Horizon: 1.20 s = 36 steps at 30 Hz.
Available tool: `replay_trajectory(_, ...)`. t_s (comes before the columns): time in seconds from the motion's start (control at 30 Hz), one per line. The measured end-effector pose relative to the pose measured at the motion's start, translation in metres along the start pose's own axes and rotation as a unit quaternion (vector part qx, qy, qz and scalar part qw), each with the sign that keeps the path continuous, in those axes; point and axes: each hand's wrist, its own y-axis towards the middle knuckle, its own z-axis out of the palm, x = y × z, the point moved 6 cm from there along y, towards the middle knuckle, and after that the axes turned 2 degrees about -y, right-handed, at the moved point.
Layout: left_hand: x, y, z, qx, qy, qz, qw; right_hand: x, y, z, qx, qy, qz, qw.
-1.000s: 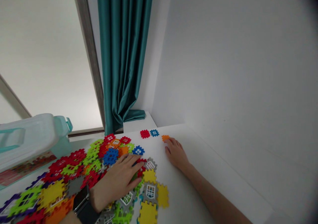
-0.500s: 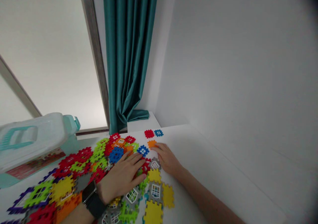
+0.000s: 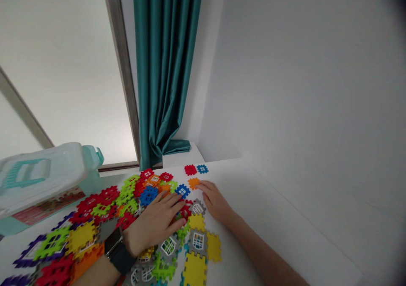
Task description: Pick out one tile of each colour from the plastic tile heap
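Note:
My right hand (image 3: 216, 200) rests on the white table, its fingers stretched out with the tips at the right edge of an orange square interlocking tile (image 3: 193, 183). Beyond that tile lie a red tile (image 3: 190, 170) and a blue window tile (image 3: 202, 169). My left hand (image 3: 158, 219), with a dark watch on the wrist, lies with fingers spread over the heap of plastic tiles. Near its fingertips are a blue window tile (image 3: 182, 191) and a dark blue tile (image 3: 149, 196); what lies under the palm is hidden.
A lidded pale-green storage box (image 3: 47, 171) stands at the left. Yellow tiles (image 3: 195, 269) and a grey window tile (image 3: 198, 240) lie near the front. A teal curtain (image 3: 165, 66) hangs behind the table, and a wall (image 3: 301, 108) borders its right side.
My right fingertips have drawn slightly right, toward the edge of the orange tile, exposing more of it. The left hand stays over the heap, and the view has shifted a little.

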Motion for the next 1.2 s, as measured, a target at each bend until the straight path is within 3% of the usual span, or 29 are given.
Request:
replay_trajectory(0.27,-0.002,-0.009,-0.021,-0.029,-0.005,0.008,1.0,0.02,-0.009,-0.021,-0.002,0.007,-0.006,1.0)
replay_trajectory(0.53,-0.003,-0.043,-0.05,-0.052,0.005,-0.011,0.999,0.066,-0.009,-0.013,0.062,-0.007,-0.053,0.997)
replay_trajectory(0.7,0.002,-0.062,-0.045,-0.056,0.013,-0.062,0.996,0.086,0.001,-0.004,0.09,-0.012,-0.056,0.994)
replay_trajectory(0.9,0.002,-0.068,-0.035,-0.061,0.013,-0.073,0.995,0.107,0.015,0.013,0.118,-0.029,-0.033,0.992)
replay_trajectory(1.2,0.006,-0.089,-0.041,-0.059,0.014,-0.075,0.995,0.115,0.004,0.026,0.104,0.023,-0.041,0.993)
